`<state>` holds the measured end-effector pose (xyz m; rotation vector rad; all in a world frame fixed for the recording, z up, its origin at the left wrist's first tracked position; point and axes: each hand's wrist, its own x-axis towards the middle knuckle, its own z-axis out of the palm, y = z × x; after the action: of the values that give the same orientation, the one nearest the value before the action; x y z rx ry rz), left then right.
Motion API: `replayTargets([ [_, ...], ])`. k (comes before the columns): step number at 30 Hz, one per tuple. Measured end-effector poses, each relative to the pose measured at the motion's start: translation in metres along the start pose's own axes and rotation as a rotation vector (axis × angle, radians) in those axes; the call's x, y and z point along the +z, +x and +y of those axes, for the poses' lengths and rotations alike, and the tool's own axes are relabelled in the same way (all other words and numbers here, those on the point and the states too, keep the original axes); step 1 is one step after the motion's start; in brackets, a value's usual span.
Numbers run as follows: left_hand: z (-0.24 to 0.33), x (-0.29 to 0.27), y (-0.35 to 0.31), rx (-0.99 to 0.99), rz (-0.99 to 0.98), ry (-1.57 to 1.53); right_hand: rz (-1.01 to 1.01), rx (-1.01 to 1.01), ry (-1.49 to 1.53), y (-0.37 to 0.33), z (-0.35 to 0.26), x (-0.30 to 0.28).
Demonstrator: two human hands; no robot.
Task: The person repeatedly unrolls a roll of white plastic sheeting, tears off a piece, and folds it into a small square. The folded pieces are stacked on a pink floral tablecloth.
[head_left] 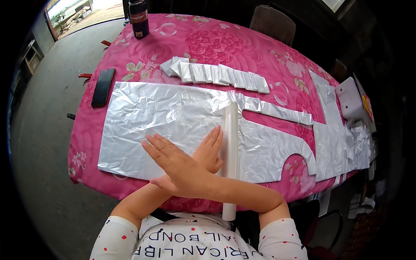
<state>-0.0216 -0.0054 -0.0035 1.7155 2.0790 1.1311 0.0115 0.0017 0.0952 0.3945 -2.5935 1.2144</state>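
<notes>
Plastic carrier bag [143, 117], silvery white with cut-out handles, lies flat on the tabletop [169, 47], its broad body toward the left and its handle straps toward the right. Creases run over its surface, and a rounded cut-out shows the cloth beneath beside the near strap. Across the bag rests a pale, smooth tube [232, 143], pointing toward the person, its near end reaching past the tabletop's edge.

The person's arms cross over the bag, the right forearm passing above the left wrist and the tube. The right hand [175, 162] is over the bag's body, its fingers straight, somewhat spread and gripping nothing. The left hand [210, 149] is just left of the tube, its fingers stretched out together with nothing in their grasp; whether they touch the tube, I cannot tell.

Just beyond the bag, folded plastic packets [216, 74] overlap in a long row. To the right lies more silvery plastic sheeting [331, 149], crumpled at its outer end, with a white container [350, 99] just behind it. A dark smartphone [103, 87] lies near the left edge, and a dark bottle [139, 19] stands at the far left corner. Pink floral cloth [86, 147] covers the tabletop; beyond it is a chair back [273, 25].
</notes>
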Motion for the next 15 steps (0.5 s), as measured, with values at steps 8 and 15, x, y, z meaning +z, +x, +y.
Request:
replayTargets([
  [8, -0.028, -0.028, 0.090, -0.561, 0.250, -1.370, 0.413, 0.368, -0.248, -0.152, 0.049, -0.073],
  [15, -0.032, -0.018, 0.121, -0.754, 0.157, -1.609, 0.132, 0.267, -0.401, -0.189, 0.071, -0.083],
])
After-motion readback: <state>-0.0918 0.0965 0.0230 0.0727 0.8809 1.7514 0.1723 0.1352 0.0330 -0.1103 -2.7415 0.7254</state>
